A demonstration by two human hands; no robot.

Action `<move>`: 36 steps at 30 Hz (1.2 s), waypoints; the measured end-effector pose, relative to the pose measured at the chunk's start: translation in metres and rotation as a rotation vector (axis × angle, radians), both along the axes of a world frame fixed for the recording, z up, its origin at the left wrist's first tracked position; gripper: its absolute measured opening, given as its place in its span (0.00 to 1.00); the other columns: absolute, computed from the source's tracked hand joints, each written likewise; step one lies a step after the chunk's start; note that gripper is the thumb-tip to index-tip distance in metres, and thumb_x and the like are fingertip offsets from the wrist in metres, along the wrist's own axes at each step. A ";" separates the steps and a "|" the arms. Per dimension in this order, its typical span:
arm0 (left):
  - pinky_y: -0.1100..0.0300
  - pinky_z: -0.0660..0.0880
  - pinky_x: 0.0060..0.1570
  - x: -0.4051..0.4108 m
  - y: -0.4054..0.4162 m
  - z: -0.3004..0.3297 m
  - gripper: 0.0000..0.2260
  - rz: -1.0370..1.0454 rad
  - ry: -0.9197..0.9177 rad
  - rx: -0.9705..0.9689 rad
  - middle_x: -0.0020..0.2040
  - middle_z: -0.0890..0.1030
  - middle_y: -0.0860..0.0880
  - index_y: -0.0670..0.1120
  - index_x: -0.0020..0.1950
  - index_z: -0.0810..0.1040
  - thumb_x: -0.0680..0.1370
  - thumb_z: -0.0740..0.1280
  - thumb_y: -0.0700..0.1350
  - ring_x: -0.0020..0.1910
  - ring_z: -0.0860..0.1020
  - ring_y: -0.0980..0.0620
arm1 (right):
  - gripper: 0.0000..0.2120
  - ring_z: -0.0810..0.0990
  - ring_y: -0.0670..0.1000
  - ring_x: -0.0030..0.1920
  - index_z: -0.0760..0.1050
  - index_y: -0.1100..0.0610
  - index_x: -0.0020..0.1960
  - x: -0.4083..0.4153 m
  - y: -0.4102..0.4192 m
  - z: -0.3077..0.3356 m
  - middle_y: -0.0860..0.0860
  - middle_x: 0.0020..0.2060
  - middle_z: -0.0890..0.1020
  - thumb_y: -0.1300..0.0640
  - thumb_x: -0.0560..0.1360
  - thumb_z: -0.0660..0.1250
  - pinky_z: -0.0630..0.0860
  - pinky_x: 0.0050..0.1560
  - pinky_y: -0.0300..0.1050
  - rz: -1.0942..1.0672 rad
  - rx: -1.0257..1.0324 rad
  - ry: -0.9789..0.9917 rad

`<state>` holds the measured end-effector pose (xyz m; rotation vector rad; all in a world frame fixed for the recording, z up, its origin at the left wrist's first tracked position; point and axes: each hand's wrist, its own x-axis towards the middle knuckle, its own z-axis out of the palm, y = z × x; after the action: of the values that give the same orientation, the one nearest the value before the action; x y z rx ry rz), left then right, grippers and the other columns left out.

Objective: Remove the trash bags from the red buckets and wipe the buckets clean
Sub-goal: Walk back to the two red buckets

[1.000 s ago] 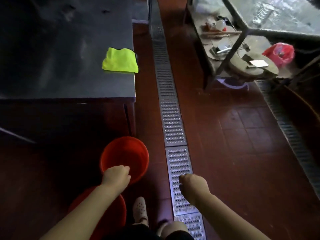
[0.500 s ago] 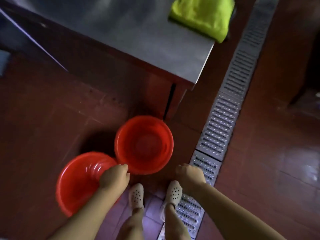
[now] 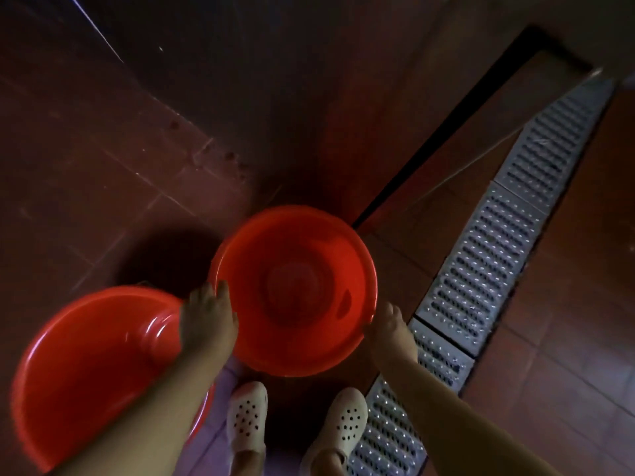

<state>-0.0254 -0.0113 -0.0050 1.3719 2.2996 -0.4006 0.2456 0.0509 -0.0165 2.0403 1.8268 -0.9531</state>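
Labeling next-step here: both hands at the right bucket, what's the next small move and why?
Probably lift the right bucket off the floor. The left hand grips its near-left rim and the right hand is at its near-right rim, so both sides are covered. It looks empty with no bag visible, and no cloth is in view, so wiping likely happens elsewhere.

Dim, soft blur, wide-angle warp.

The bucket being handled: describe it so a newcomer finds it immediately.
Start at the metal floor drain grate on the right. Just left of it sits a red bucket, above the white shoes. Unlike the other red bucket, both hands are at its rim.
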 end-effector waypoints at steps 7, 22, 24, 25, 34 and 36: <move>0.49 0.68 0.55 -0.012 0.002 -0.042 0.30 0.076 0.035 0.008 0.60 0.74 0.35 0.33 0.70 0.62 0.73 0.69 0.42 0.57 0.74 0.38 | 0.15 0.77 0.46 0.41 0.67 0.52 0.62 -0.010 -0.005 -0.040 0.49 0.50 0.77 0.55 0.76 0.62 0.71 0.33 0.38 -0.160 0.050 0.063; 0.47 0.69 0.55 -0.035 -0.019 0.109 0.18 0.403 -0.204 0.219 0.53 0.77 0.35 0.35 0.54 0.74 0.66 0.71 0.36 0.54 0.72 0.36 | 0.17 0.74 0.48 0.39 0.67 0.54 0.61 -0.006 -0.024 0.125 0.49 0.45 0.75 0.56 0.74 0.65 0.65 0.30 0.37 -0.081 0.166 0.065; 0.47 0.69 0.55 -0.043 -0.025 0.157 0.18 0.427 -0.185 0.253 0.53 0.77 0.34 0.35 0.54 0.73 0.66 0.71 0.36 0.55 0.72 0.36 | 0.16 0.75 0.48 0.40 0.67 0.53 0.60 -0.016 -0.024 0.173 0.50 0.45 0.76 0.55 0.74 0.64 0.68 0.32 0.39 -0.080 0.172 0.068; 0.47 0.69 0.55 -0.048 -0.030 0.181 0.18 0.445 -0.172 0.277 0.53 0.76 0.34 0.35 0.54 0.73 0.66 0.71 0.35 0.55 0.72 0.35 | 0.17 0.75 0.49 0.41 0.67 0.53 0.61 -0.022 -0.025 0.197 0.50 0.46 0.76 0.55 0.73 0.65 0.69 0.34 0.40 -0.069 0.188 0.077; 0.42 0.76 0.50 -0.097 -0.071 0.366 0.21 0.648 -0.224 0.560 0.55 0.75 0.34 0.35 0.60 0.71 0.69 0.69 0.33 0.51 0.77 0.35 | 0.24 0.77 0.55 0.52 0.68 0.57 0.65 -0.083 -0.030 0.395 0.54 0.55 0.77 0.54 0.71 0.69 0.66 0.43 0.41 0.102 0.400 0.246; 0.40 0.74 0.55 -0.109 -0.076 0.401 0.23 0.697 -0.300 0.635 0.57 0.74 0.33 0.36 0.64 0.68 0.70 0.67 0.31 0.55 0.76 0.34 | 0.25 0.76 0.55 0.53 0.68 0.57 0.66 -0.096 -0.030 0.432 0.54 0.55 0.76 0.54 0.71 0.69 0.66 0.45 0.41 0.127 0.446 0.281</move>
<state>-0.1340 -0.0872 0.3956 0.6815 2.5311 0.7492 0.1501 0.0208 0.4150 2.0710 2.4760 -0.8961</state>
